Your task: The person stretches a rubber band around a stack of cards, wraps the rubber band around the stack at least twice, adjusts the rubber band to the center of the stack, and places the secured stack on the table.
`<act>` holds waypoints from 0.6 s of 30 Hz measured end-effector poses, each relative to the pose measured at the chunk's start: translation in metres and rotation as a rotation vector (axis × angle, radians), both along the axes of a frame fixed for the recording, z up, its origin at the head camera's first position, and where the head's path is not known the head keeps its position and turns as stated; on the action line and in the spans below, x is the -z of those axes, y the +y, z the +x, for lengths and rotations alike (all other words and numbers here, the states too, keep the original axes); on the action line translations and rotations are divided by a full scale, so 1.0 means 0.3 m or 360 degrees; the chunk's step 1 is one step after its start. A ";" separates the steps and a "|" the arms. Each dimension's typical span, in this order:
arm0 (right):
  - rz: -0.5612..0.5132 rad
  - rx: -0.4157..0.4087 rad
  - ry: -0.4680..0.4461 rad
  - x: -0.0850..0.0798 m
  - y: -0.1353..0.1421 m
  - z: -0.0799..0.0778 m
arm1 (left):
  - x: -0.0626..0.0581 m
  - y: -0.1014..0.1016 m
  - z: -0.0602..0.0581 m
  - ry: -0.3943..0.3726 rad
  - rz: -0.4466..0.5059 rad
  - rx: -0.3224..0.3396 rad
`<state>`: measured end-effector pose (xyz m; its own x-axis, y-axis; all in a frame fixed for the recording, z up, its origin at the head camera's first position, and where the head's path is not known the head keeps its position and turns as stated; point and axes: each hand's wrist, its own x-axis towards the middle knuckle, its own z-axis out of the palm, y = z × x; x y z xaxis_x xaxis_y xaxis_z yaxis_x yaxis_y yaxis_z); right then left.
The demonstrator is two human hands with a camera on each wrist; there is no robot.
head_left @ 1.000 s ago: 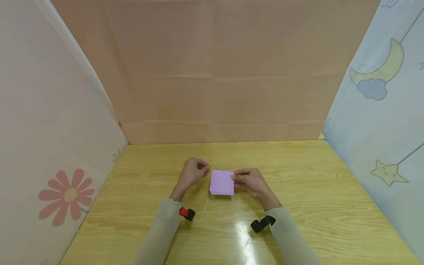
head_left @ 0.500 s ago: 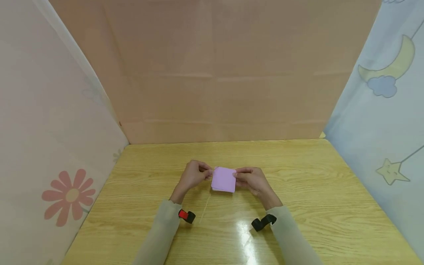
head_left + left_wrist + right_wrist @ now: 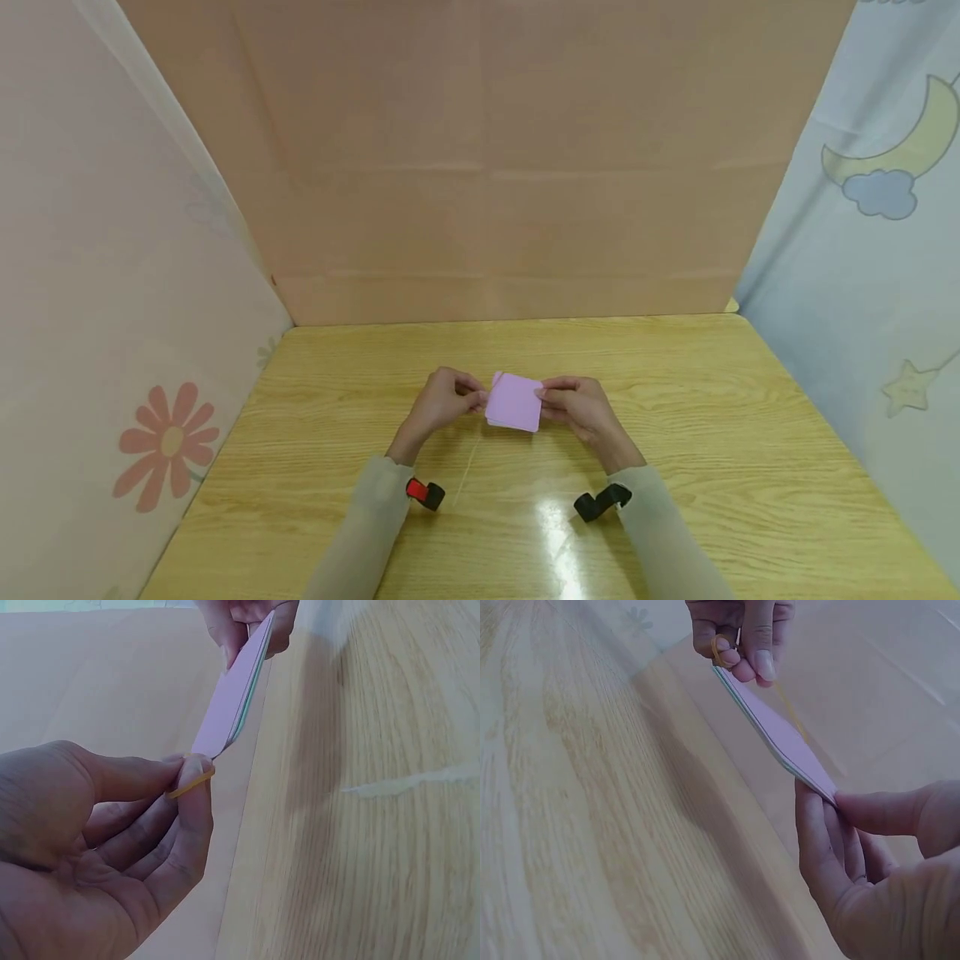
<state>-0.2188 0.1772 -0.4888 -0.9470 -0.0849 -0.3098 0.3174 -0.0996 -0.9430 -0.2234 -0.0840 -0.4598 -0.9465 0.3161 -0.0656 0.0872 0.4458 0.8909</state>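
A stack of square cards (image 3: pixel 514 402), with a pinkish-purple top, is held tilted above the table. My right hand (image 3: pixel 583 408) pinches its right edge, thumb on top and fingers beneath, as the right wrist view shows. At the opposite corner my left hand (image 3: pixel 442 404) pinches a thin orange-yellow rubber band (image 3: pixel 193 782) between thumb and fingers. In the right wrist view the rubber band (image 3: pixel 718 651) loops over a left fingertip, and a stretch of it runs past the cards' far side. Paler and greenish edges show under the top card. How the band passes beneath is hidden.
The wooden table (image 3: pixel 337 467) lies under both hands, with a thin pale line (image 3: pixel 468 471) on it near the left wrist. A brown panel (image 3: pixel 480 167) closes off the back. Patterned cloths hang at the left (image 3: pixel 75 250) and right (image 3: pixel 862 275).
The cards and both hands have shifted slightly right and away from me. The left fingers have come closer to the cards' left corner. The head view has turned a little.
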 end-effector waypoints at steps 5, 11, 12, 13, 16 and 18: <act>-0.0008 0.0017 0.0013 -0.001 -0.001 -0.001 | 0.007 0.001 0.008 -0.0031 -0.0008 0.0053; 0.0034 0.0098 0.0012 -0.015 -0.006 -0.002 | 0.011 0.007 0.014 -0.0067 0.0020 0.0133; 0.0038 0.0108 0.0009 -0.017 -0.006 -0.002 | 0.011 0.007 0.015 -0.0068 0.0024 0.0142; 0.0043 0.0122 0.0004 -0.018 -0.007 -0.001 | 0.012 0.008 0.016 -0.0065 0.0023 0.0152; 0.0044 0.0154 -0.0006 -0.018 -0.010 0.000 | 0.014 0.009 0.023 -0.0063 0.0020 0.0180; 0.0035 0.0173 -0.0007 -0.017 -0.013 0.002 | 0.016 0.010 0.029 -0.0059 0.0015 0.0208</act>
